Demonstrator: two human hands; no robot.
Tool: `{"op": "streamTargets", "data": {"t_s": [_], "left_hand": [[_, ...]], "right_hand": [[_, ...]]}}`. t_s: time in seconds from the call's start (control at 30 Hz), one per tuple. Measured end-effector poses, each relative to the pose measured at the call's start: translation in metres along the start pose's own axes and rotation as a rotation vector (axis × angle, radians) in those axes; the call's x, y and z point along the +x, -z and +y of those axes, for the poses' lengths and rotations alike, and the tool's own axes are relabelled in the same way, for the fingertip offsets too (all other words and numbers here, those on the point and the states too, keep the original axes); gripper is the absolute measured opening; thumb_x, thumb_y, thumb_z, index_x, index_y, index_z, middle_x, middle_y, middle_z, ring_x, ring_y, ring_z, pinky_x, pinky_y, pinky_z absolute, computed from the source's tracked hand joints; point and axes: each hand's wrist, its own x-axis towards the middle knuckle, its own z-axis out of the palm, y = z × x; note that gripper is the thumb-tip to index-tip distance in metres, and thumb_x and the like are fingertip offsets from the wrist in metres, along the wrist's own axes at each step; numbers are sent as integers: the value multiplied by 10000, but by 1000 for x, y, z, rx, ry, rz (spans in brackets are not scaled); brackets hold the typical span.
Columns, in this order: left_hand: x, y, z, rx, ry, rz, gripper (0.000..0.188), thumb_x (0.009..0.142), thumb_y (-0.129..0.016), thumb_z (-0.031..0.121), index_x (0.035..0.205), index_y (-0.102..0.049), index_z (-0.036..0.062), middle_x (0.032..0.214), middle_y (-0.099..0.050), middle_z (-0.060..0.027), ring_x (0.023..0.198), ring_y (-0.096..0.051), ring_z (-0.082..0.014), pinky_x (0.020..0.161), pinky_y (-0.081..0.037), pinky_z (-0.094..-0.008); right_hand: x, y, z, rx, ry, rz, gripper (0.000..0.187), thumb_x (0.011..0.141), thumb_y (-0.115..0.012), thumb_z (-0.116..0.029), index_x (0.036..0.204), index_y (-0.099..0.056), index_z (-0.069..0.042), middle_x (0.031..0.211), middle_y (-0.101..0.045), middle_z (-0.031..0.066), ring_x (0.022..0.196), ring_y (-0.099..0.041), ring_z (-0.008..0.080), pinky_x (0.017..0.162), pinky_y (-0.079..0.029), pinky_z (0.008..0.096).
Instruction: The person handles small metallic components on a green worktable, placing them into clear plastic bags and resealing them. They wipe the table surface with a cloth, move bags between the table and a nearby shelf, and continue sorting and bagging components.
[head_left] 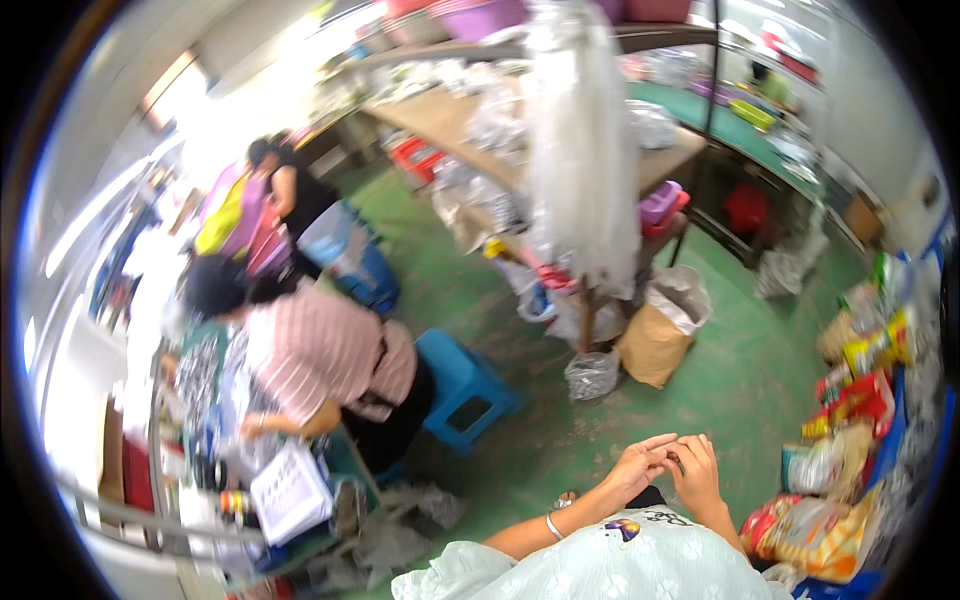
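Note:
My left hand (634, 472) and my right hand (697, 474) meet in front of my pale, patterned clothing (610, 560), at the lower right. The left fingers stretch out toward the right hand, with the index finger extended. My right fingers curl in and press together against the left fingertips. Whether something small lies between them is too blurred to make out. A light bracelet (553, 526) circles my left wrist. The green floor (540, 480) spreads beyond both hands.
Colourful packets and bags (850, 400) crowd the right side. A paper sack (665, 325) stands ahead beside the wooden table (440, 125). Left of me, a person in pink (320, 340) works near a blue stool (465, 385); another person (300, 200) is farther back.

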Motion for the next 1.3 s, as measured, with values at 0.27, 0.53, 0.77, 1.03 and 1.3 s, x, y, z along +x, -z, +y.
{"op": "streamTargets", "data": {"t_s": [0.27,0.53,0.77,1.03,1.3], "left_hand": [[187,-83,-23,181,244,-185,421,852,-450,8,1252,-345,-73,1098,-532,-132,919,-553,-130,789,-479,-232],[365,-205,-38,307,263,-153,407,831,-439,-25,1229,-375,-81,1091,-535,-129,963,-547,-134,818,-464,-233],[516,-258,-6,300,246,-96,440,815,-427,-49,1246,-342,-71,1097,-523,-153,966,-542,-168,861,-448,-271],[719,-331,71,331,100,-120,373,861,-475,53,1206,-404,-70,1090,-549,-144,965,-555,-182,819,-463,-268],[870,-368,162,313,-30,15,268,872,-502,82,1088,-524,-76,1048,-570,-134,968,-552,-175,855,-452,-268]], "right_hand": [[27,71,152,-32,-220,263,152,671,-585,47,808,-544,-5,816,-518,118,754,-492,284,635,-417,354],[95,164,321,63,-359,395,153,663,-588,77,796,-564,6,777,-533,132,731,-512,291,616,-425,353],[189,198,456,12,-324,346,117,668,-574,59,771,-558,5,758,-516,137,741,-497,317,650,-416,370],[364,246,621,103,-258,428,132,629,-609,71,735,-558,10,729,-545,115,683,-527,255,572,-433,329],[528,268,728,184,-182,352,152,633,-600,54,778,-573,19,752,-552,127,721,-522,284,624,-436,352]]}}
